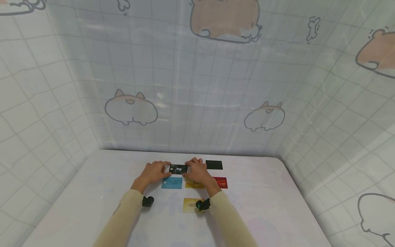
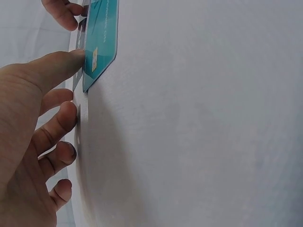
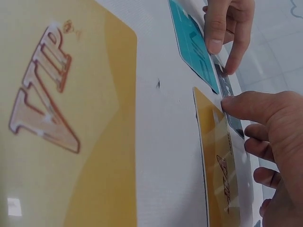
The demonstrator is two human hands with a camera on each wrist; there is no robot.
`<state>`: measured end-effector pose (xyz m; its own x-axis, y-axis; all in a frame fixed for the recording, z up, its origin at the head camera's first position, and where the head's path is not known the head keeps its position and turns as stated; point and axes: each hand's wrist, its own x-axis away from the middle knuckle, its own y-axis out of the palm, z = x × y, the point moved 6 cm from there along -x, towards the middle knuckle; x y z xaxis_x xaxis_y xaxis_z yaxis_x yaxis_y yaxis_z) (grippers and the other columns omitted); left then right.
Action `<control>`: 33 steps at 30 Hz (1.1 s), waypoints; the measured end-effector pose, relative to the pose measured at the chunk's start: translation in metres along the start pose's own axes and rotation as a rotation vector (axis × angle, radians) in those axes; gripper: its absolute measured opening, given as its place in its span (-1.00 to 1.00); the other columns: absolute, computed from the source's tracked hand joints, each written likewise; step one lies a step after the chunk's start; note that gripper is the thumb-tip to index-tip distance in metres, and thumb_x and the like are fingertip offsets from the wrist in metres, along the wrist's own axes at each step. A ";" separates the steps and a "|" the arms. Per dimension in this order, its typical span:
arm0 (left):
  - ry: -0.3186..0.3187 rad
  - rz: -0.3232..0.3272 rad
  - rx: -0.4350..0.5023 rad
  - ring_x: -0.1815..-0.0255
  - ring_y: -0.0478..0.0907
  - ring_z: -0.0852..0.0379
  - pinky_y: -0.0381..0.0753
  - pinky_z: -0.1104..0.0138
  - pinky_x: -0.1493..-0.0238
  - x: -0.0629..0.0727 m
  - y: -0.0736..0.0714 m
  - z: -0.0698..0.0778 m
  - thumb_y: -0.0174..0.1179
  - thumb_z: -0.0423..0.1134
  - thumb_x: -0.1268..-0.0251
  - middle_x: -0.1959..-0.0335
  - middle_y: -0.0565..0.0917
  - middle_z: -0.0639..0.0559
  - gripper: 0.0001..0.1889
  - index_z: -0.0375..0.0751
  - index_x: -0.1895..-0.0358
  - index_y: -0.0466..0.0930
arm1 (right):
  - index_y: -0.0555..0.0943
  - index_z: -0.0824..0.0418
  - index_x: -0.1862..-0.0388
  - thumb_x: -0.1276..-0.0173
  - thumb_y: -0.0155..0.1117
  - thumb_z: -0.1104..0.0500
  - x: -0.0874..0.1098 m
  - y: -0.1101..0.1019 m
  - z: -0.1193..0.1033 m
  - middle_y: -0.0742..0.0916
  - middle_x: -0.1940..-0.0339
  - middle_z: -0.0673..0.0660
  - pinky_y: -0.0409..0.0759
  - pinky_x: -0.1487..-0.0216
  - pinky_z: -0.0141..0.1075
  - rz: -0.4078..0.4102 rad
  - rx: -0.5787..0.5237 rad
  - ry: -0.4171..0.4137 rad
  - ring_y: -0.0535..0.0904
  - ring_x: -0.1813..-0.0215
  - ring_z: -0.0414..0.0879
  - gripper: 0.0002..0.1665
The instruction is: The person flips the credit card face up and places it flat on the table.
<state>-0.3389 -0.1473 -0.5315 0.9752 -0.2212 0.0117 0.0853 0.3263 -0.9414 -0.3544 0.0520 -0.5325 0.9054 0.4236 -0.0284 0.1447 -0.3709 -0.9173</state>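
A black card with white "Vip" lettering [image 1: 178, 169] lies face up between both hands near the far side of the table. My left hand [image 1: 153, 171] holds its left end, thumb at the near corner and index finger at the far one. At the right end, my right hand [image 1: 198, 170] pinches the card the same way. Just below it are a blue VIP card [image 1: 171, 183] and a gold card [image 1: 193, 185], the gold one partly hidden by the right hand. In the right wrist view, the right thumb [image 3: 246, 105] touches the black card's near edge.
A plain black card [image 1: 214, 165] lies right of the right hand. Under the right forearm, a red VIP card [image 1: 222, 183] is partly covered. Closer in lies a paler gold card [image 1: 189, 204], overlapped by the right wrist camera [image 1: 203, 204]. Patterned curtains [image 1: 197, 85] surround the white table [image 1: 259, 195].
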 end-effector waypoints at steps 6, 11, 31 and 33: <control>-0.006 0.026 -0.003 0.36 0.38 0.11 0.25 0.07 0.16 0.001 0.001 0.002 0.37 0.07 -0.27 0.46 0.48 0.11 -0.36 0.00 -0.39 0.48 | 0.53 -0.01 -0.39 -0.34 0.35 -0.20 0.005 -0.004 0.001 0.52 -0.26 0.03 0.30 -0.23 0.05 -0.001 -0.004 -0.018 0.30 -0.27 0.03 -0.32; 0.028 0.108 0.000 0.30 0.40 0.11 0.32 0.05 0.10 0.001 -0.005 0.013 0.33 0.07 -0.31 0.38 0.49 0.13 -0.37 0.06 -0.41 0.44 | 0.51 -0.05 -0.40 -0.34 0.35 -0.19 0.010 -0.012 0.007 0.53 -0.24 0.00 0.30 -0.19 -0.01 0.023 -0.021 -0.031 0.30 -0.26 0.00 -0.32; 0.288 0.247 -0.004 0.23 0.42 0.17 0.40 0.02 0.01 0.004 -0.017 0.105 0.27 0.10 -0.37 0.40 0.47 0.24 -0.51 0.15 -0.33 0.55 | 0.54 -0.07 -0.37 -0.31 0.35 -0.25 0.051 -0.049 0.084 0.58 -0.05 -0.01 0.37 -0.09 -0.06 0.098 0.061 -0.047 0.37 -0.13 -0.05 -0.31; 0.303 0.256 -0.014 0.22 0.42 0.17 0.40 0.03 0.02 0.005 -0.018 0.114 0.26 0.12 -0.37 0.39 0.49 0.23 -0.51 0.16 -0.32 0.55 | 0.55 -0.08 -0.37 -0.31 0.37 -0.24 0.054 -0.053 0.090 0.59 -0.03 -0.01 0.37 -0.11 -0.04 0.102 0.052 -0.032 0.37 -0.13 -0.04 -0.32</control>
<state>-0.3123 -0.0497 -0.4762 0.8597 -0.3967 -0.3217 -0.1574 0.3935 -0.9058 -0.3490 0.1690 -0.5209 0.9011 0.4120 -0.1348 0.0306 -0.3707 -0.9283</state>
